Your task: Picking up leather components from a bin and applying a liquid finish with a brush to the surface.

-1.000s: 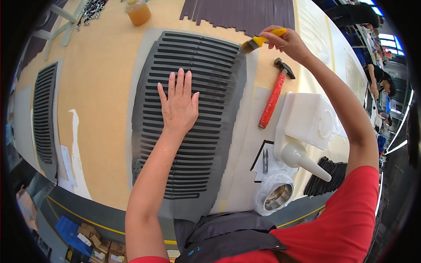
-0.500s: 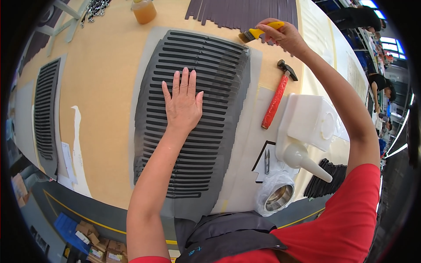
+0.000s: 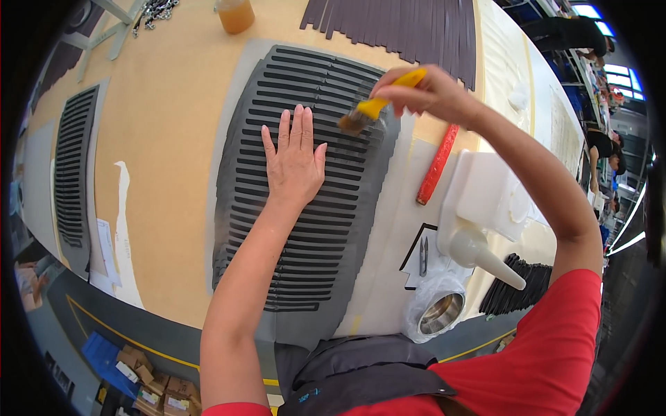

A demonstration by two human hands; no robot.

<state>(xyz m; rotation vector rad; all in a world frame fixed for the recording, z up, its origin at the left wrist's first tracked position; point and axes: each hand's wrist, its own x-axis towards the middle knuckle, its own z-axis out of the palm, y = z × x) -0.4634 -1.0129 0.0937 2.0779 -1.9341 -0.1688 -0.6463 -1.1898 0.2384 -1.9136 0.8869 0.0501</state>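
A long dark grey sheet (image 3: 347,258) with rows of black raised strips lies in front of me on the table. My left hand (image 3: 295,165) rests flat on its middle, fingers stretched out and pointing away from me. In my right hand (image 3: 430,93) is a paintbrush (image 3: 372,107) with a yellow handle. Its brown bristles meet the strips on the sheet's right side, to the right of my left fingertips. The area around the bristles looks shiny and wet. Motion slightly blurs the right hand.
Right of the sheet lie a red-handled hammer (image 3: 438,164), its head hidden by my right arm, and small snips (image 3: 424,256). Nearby stand a white plastic jug (image 3: 485,194) and a plastic-wrapped metal bowl (image 3: 442,312). Brown strips (image 3: 395,28) and an amber jar (image 3: 236,16) lie far off.
My right hand has brought the brush from beyond the sheet's far right corner left and nearer, down onto the strips. My left hand stays flat on the sheet.
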